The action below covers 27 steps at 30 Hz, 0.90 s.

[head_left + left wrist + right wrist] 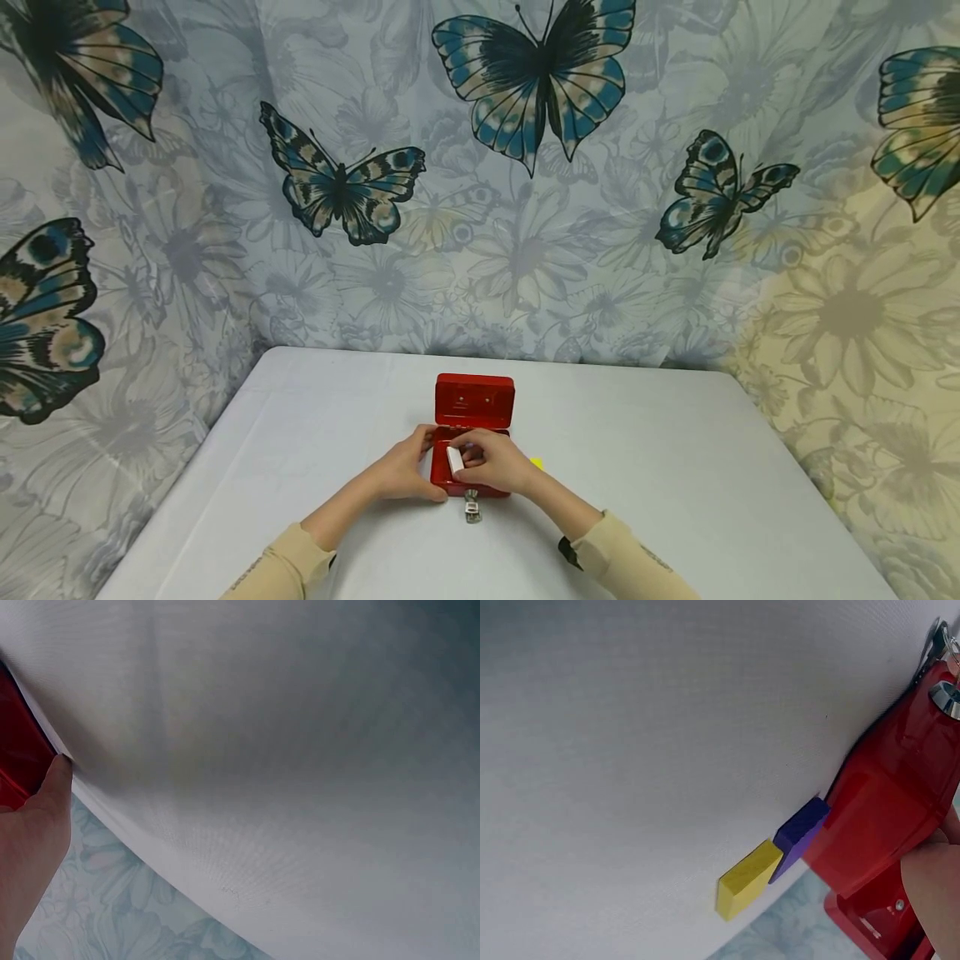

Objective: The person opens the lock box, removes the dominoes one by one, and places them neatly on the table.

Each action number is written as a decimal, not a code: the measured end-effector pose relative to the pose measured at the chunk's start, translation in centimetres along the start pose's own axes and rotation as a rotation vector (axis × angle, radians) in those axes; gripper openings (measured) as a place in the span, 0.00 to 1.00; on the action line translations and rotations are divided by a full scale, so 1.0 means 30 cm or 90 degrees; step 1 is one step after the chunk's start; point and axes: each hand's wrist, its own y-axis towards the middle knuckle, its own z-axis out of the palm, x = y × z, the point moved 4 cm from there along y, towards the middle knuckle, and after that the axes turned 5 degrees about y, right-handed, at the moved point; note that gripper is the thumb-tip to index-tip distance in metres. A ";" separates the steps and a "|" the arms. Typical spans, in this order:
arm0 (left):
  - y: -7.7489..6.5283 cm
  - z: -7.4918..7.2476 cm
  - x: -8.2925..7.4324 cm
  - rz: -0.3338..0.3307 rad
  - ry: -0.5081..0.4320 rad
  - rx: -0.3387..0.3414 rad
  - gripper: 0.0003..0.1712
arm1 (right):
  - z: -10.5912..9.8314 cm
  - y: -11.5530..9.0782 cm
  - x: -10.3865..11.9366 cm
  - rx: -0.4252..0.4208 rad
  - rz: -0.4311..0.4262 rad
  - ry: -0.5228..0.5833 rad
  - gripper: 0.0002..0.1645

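A small red metal cash box [441, 471] stands on the table with its lid [475, 392] raised at the back. My left hand [405, 469] grips the box's left side, thumb by the front corner and fingers toward the rear. In the left wrist view only part of that hand and a red side of the box show. Over the box's inside, my right hand [497, 461] pinches a white block [454, 461] between thumb and fingers. Keys [472, 507] hang at the lock [946, 699] on the front. The right hand hides much of the box's interior.
Beside the box's right side, a yellow block [748, 879] and a purple block [800, 834] lie on the white table [645, 467]. The head view shows only a bit of yellow past the right wrist. Butterfly-patterned cloth [525, 275] hangs behind the table and along both sides.
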 end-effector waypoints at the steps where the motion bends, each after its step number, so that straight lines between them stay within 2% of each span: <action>1: 0.000 0.000 -0.001 0.000 0.000 -0.001 0.55 | -0.003 -0.003 -0.003 -0.004 0.004 0.002 0.22; 11: -0.003 0.001 -0.007 -0.003 0.003 0.001 0.55 | -0.037 -0.043 -0.015 -0.039 0.014 0.027 0.23; 15: -0.002 0.004 -0.002 -0.008 0.004 0.001 0.54 | -0.047 -0.059 -0.029 -0.045 0.043 0.040 0.23; 18: -0.001 0.005 0.001 -0.009 0.003 0.000 0.54 | -0.058 -0.073 -0.033 -0.051 0.075 0.071 0.23; 27: 0.002 0.007 0.001 -0.012 0.011 -0.001 0.55 | -0.098 -0.125 -0.022 -0.071 0.122 0.169 0.24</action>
